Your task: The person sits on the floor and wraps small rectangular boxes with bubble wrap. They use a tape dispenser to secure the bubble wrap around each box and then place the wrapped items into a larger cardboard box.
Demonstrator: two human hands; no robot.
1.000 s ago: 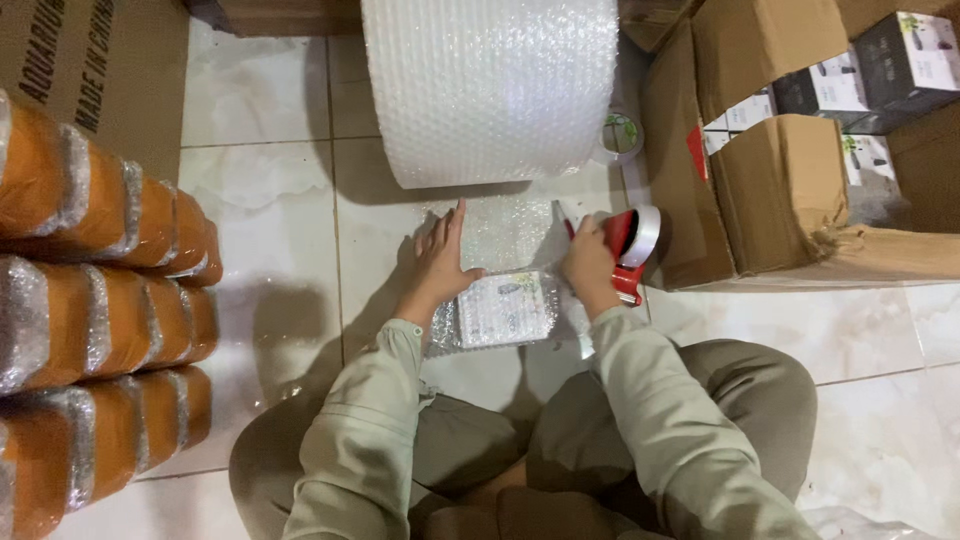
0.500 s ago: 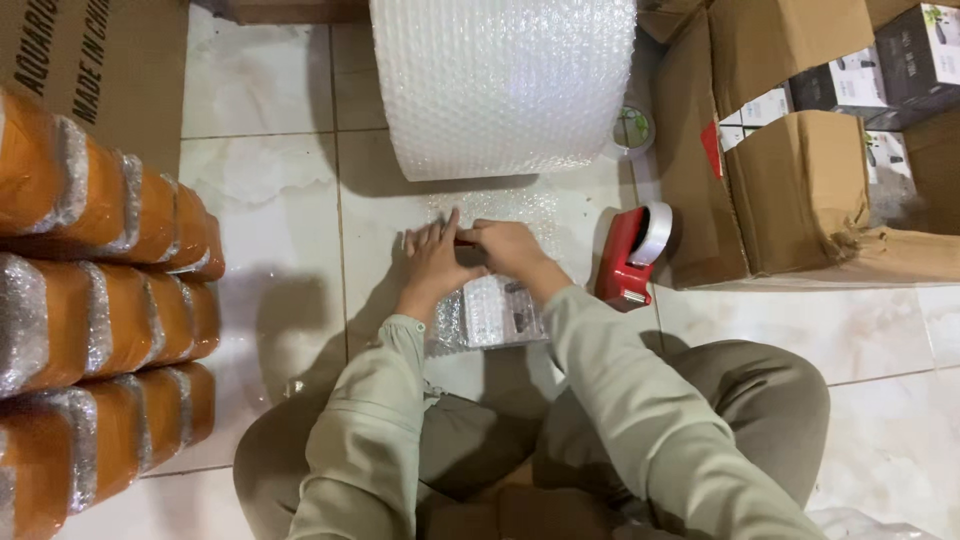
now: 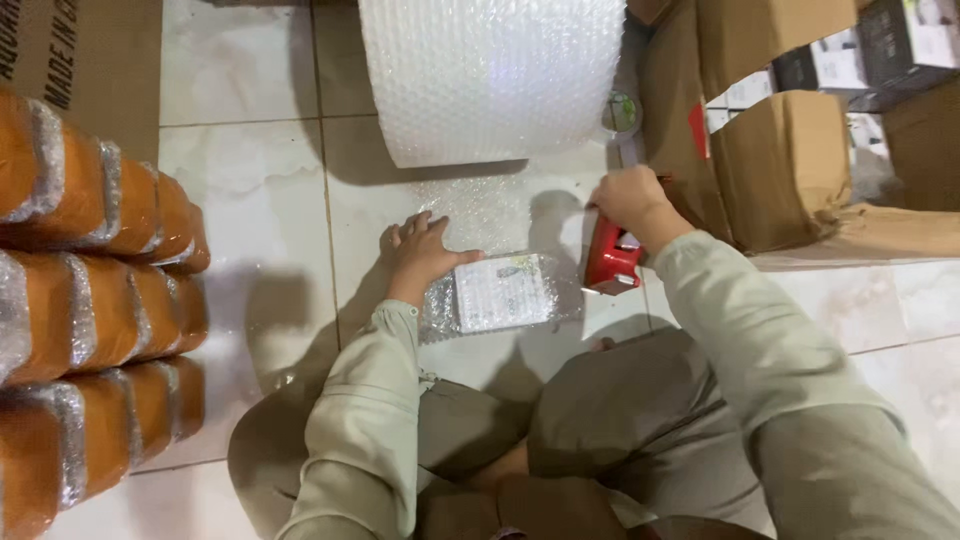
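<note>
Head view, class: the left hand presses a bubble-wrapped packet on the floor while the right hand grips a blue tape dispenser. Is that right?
Not quite. In the head view the tape dispenser under the right hand is red, not blue. The left hand does press the bubble-wrapped packet.

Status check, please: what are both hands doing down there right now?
Left hand flat, pinning bubble-wrapped packet to floor. Right hand gripping red tape dispenser beside it. Bubble wrap roll just behind.
</note>
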